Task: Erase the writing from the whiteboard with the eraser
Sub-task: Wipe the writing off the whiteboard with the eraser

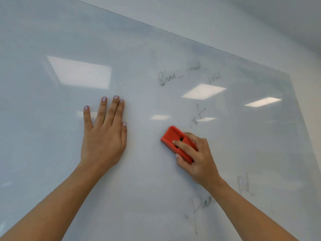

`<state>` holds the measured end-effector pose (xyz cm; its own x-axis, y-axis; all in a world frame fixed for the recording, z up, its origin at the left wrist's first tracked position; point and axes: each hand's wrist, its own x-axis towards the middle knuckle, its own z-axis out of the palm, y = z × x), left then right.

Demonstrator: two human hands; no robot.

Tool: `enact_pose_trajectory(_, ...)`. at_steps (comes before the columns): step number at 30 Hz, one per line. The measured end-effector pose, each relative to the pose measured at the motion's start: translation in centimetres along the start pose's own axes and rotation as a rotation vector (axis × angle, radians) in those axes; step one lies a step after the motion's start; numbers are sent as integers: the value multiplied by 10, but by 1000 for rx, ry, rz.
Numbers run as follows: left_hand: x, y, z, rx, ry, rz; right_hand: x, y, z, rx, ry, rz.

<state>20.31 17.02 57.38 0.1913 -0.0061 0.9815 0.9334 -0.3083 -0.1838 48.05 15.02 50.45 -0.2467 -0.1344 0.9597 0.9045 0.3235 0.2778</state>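
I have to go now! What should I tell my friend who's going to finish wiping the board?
Left hand: open, flat on the whiteboard, holding nothing.
Right hand: grip shut on the red eraser, pressed on the board.
Done: the patch around both hands looks clean.
Left: scribbles at the top, a small mark above the eraser, and faint words low right and.

Pale grey-white wall at far top and right. Rectangular ceiling light panels mirrored left and right in glossy surface.
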Motion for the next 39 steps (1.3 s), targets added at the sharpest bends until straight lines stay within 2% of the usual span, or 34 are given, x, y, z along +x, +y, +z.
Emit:
enact_pose_trajectory(5, -1, 0, 1, 14, 2, 5, 26, 45, -11, -27, 169, 426)
enact_pose_trajectory(8, -1, 0, 3, 19, 13, 3, 57, 49, -8, -6, 235, 549)
enact_pose_trajectory(10, -1, 0, 4, 14, 22, 5, 64, 36, -2, 7, 238, 504)
enact_pose_trajectory(14, -1, 0, 3, 12, 25, 3, 28, 12, 3, 9, 82, 147)
enact_pose_trajectory(16, -1, 1, 2, 12, 19, 5, 12, 22, -2, -7, 54, 72)
enact_pose_trajectory(18, -1, 1, 1, 14, 16, 4, 11, 37, -8, -23, 106, 186)
enact_pose_trajectory(22, -2, 1, 1, 17, 19, 5, 48, 59, -10, -12, 237, 551)
enact_pose_trajectory(24, -2, 1, 1, 19, 26, 5, 72, 62, -9, 12, 263, 641)
enact_pose_trajectory(26, -2, 1, 1, 24, 28, 9, 82, 56, -5, 24, 248, 615)
enact_pose_trajectory(30, -2, 1, 2, 22, 34, 10, 53, 28, 3, 40, 150, 325)
enact_pose_trajectory(32, -2, 2, 2, 22, 35, 12, 32, 28, 3, 25, 122, 260)
enact_pose_trajectory(36, -3, 1, 2, 24, 29, 12, 36, 54, -3, 22, 274, 579)
enact_pose_trajectory(39, -2, 1, 3, 24, 30, 7, 59, 66, -5, -9, 314, 751)
